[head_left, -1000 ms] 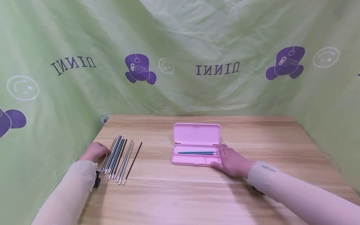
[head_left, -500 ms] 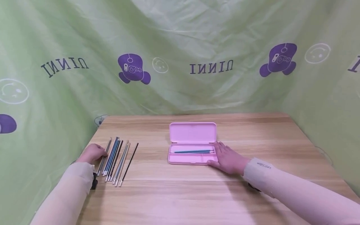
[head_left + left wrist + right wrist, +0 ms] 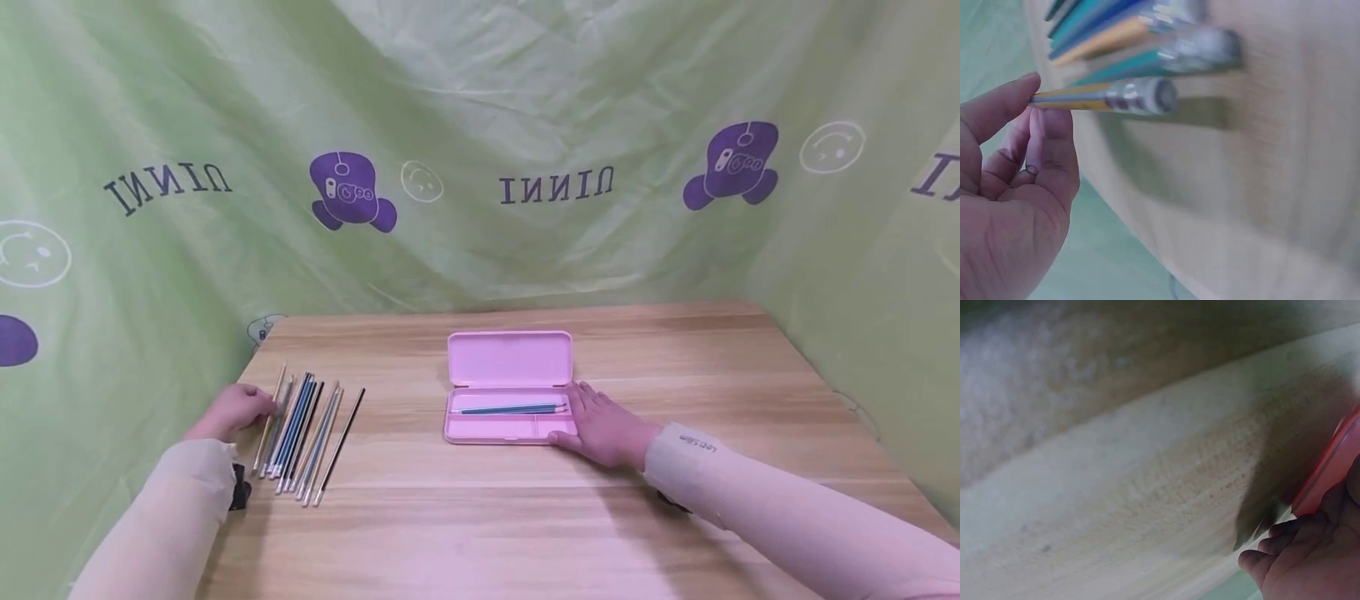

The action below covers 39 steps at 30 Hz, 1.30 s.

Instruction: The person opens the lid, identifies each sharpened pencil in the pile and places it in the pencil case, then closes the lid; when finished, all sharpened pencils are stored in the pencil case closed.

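At the left of the table my left hand pinches a yellow-and-grey striped pencil between thumb and fingertips, its eraser end pointing away from the palm. Right beside it lies a loose bunch of pencils, blue, yellow and dark, most with eraser ends toward me. A pink pencil case stands with its lid raised near the middle. Several blue pencils lie in its long rear compartment. My right hand rests against the case's right end, fingers extended and thumb at the front corner.
One black pencil lies slightly apart at the bunch's right side. The wooden table meets a green printed curtain at its back and sides. Two smaller compartments line the front of the case.
My left hand has shifted left, parting the yellow striped pencil from the bunch's left side. The right hand keeps its place at the case. The head view has turned slightly right.
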{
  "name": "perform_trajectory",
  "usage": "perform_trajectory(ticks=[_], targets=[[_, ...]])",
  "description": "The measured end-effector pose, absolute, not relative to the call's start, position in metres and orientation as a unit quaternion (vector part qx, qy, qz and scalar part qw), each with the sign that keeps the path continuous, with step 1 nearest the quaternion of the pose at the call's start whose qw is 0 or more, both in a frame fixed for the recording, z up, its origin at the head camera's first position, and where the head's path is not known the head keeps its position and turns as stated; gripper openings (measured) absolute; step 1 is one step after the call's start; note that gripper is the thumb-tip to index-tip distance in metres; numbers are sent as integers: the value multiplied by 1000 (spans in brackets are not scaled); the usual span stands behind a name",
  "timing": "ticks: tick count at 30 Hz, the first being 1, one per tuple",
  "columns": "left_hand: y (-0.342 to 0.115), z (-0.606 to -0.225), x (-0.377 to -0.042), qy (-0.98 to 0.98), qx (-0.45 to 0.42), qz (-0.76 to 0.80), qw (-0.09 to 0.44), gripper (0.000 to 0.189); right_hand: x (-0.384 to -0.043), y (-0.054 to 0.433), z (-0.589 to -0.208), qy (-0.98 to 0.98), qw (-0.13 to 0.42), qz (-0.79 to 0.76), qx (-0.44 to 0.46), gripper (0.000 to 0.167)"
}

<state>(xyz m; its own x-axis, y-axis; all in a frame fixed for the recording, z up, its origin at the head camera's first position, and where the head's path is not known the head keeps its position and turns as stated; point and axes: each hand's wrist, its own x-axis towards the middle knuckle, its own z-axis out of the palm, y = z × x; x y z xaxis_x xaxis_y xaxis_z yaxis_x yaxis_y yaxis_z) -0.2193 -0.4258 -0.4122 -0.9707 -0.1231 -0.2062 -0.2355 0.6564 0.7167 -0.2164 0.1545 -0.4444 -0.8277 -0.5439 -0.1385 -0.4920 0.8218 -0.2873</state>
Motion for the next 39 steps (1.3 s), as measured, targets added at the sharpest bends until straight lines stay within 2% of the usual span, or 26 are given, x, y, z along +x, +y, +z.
perform_trajectory(ticks=[3, 9, 14, 20, 27, 39], targets=[[-415, -404, -225, 891, -100, 439, 62, 10, -215, 155, -445, 949, 110, -121, -270, 93], [-372, -378, -246, 850, -50, 518, 79, 33, -215, 157, -445, 950, 108, -118, -269, 92], [-343, -361, -260, 814, -2, 575, 85, 34, -216, 153, -445, 950, 115, -104, -270, 96], [-306, -355, -276, 793, 14, 601, 95, 40, -216, 151, -447, 950, 117, -106, -271, 96], [-253, -351, -294, 810, 59, 571, 117, 38, -215, 153, -446, 951, 110, -100, -270, 96], [-175, -359, -302, 834, 157, 508, 147, 30, -214, 152, -443, 950, 114, -104, -271, 94]])
